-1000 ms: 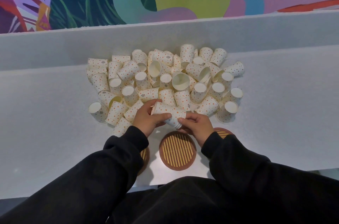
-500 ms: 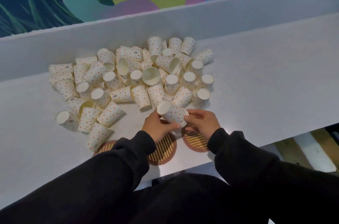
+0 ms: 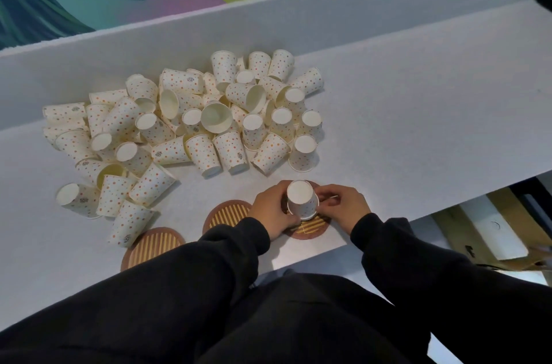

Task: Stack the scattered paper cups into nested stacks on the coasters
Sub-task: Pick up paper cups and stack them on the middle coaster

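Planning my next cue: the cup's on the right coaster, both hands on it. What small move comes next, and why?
Probably let go and reach the left hand to the pile: the cup seems to stand bottom-up on the right coaster, and many cups lie loose.

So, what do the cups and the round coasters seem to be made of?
Each cup looks like thin paper, matte white with printed orange dots; the thin rolled rim suggests it. The coasters seem to be wood or bamboo: a dark brown ring around pale yellow slats, dull finish. Real wood or imitation, I cannot tell.
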The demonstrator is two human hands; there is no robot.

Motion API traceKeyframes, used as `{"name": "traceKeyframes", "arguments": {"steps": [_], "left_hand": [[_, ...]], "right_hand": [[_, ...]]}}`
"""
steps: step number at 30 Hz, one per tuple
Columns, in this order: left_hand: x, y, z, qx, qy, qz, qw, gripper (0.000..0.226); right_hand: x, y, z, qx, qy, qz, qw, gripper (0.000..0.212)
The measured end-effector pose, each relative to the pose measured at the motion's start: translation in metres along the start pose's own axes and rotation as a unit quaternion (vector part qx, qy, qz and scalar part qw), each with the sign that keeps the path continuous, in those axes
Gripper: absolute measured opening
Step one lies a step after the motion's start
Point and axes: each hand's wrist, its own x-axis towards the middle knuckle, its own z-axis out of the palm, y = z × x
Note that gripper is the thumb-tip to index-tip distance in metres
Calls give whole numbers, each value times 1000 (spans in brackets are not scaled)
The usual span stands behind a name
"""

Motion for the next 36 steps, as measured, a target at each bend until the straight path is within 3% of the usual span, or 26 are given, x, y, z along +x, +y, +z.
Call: {"name": "traceKeyframes", "arguments": {"steps": [13,23,26,29,32,36], "left_hand": [[5,-13,9,38,-1,10,999,79],[9,-17,3,31,-18,-2,999,77],[9,-19,-16,-20,44,-33,998,58],[16,-20,-39,11,163,-33,986,44],[31,-19,-52,90,197,-2,976,59],[52,-16,-47,205,153,-17,967,82]], "right_hand": [[12,12,0,-129,-30,-45,990,41],[23,10,-10,-129,-34,-32,990,33],[28,6,-16,-52,37,-27,998,25],[42,-12,-18,-17,100,-64,993,39],[60,-36,-14,-17,122,-104,987,57],[77,-53,-5,-7,125,-102,987,63]]}}
